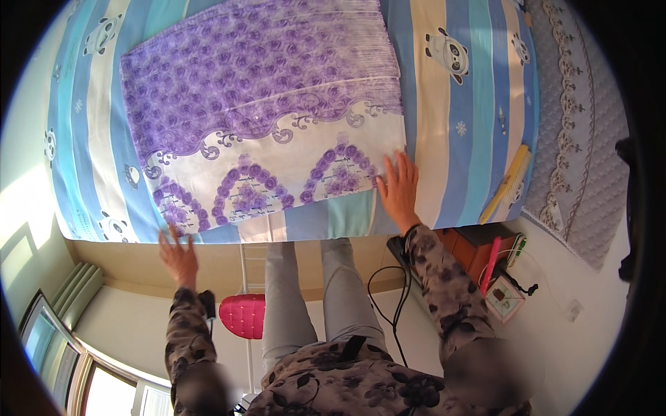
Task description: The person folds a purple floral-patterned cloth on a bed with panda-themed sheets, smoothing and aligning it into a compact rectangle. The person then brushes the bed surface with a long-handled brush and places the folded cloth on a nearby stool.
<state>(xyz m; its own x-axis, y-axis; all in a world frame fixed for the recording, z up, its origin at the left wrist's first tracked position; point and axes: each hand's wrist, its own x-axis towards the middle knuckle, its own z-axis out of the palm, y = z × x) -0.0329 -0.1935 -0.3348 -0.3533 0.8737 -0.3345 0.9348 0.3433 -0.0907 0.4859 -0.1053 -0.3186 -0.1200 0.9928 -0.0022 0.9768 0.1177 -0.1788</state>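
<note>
A folded purple-and-white cloth [260,93] with printed roses and scrollwork lies flat on a bed in a striped, panda-print sheet [434,156]. My right hand [399,190] rests palm down at the cloth's lower right corner, fingers slightly apart, thumb by its edge. By the lower left corner is my left hand [178,257], somewhat blurred, its fingers spread at the mattress edge. The fingertips are close to or touching the cloth; I cannot tell which. Neither hand shows a clear grip. Creases run across the cloth's upper part.
A yellow bed brush [506,184] lies at the bed's right side, before a grey quilted, lace-trimmed cover [577,130]. Below the bed edge stand a brown cabinet [471,247], a black cable [398,301] and a red cushioned seat [242,316]. A window [57,348] is at lower left.
</note>
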